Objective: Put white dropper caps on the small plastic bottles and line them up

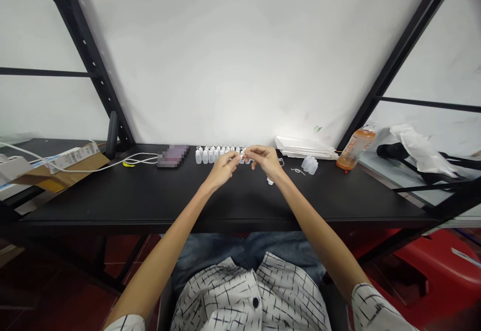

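Note:
Over the middle of the black table, my left hand and my right hand nearly meet at the fingertips. Both are closed in a pinch around something small and white between them, too small to make out. Just behind my hands, a row of small white bottles stands upright, partly hidden by my fingers. A small white piece lies beneath my right wrist. To the right are a thin white string and a cluster of translucent plastic pieces.
White sheets are stacked at the back right, beside a bottle of orange drink. A blurred purple item and white cables lie left. An open cardboard box sits far left. Black rack posts flank the table.

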Action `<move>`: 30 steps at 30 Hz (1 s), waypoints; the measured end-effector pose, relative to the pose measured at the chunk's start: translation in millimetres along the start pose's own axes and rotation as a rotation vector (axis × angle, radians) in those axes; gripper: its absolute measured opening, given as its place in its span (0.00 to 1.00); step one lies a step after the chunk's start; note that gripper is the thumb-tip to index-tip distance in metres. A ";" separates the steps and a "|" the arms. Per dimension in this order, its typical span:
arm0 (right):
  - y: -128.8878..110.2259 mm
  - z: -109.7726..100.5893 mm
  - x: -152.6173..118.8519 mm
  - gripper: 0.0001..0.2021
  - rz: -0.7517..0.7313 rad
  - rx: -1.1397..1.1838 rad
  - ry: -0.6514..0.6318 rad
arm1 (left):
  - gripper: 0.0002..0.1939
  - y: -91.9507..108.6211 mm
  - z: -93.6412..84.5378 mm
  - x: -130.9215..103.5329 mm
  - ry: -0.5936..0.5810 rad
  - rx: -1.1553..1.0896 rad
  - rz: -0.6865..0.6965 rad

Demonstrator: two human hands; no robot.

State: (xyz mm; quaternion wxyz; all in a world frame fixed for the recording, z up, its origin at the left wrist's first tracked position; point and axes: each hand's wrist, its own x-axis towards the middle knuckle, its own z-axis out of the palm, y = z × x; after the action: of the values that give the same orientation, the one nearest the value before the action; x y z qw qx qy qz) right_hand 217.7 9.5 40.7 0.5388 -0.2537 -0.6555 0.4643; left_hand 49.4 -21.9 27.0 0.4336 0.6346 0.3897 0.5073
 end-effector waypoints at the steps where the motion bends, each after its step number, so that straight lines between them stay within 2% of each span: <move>1: 1.0 0.2 0.2 0.16 -0.006 -0.005 -0.001 | 0.14 0.0 -0.2 -0.1 -0.001 0.007 0.006; 17: 14.1 12.6 -1.0 0.18 -0.011 -0.001 0.055 | 0.13 -3.5 -3.6 0.9 0.069 0.201 0.083; 24: 9.4 4.9 0.7 0.18 -0.027 -0.051 0.024 | 0.13 -3.2 -3.3 1.1 0.049 0.186 0.104; 30: 8.0 0.6 -0.1 0.16 -0.048 -0.092 0.011 | 0.13 -7.4 -5.2 3.5 0.089 0.225 0.117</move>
State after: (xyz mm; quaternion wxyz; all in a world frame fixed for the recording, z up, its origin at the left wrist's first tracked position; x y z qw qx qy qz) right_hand 215.8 12.8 33.6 0.5410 -0.2649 -0.6793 0.4192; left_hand 44.5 -15.5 21.7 0.3119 0.6778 0.4253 0.5123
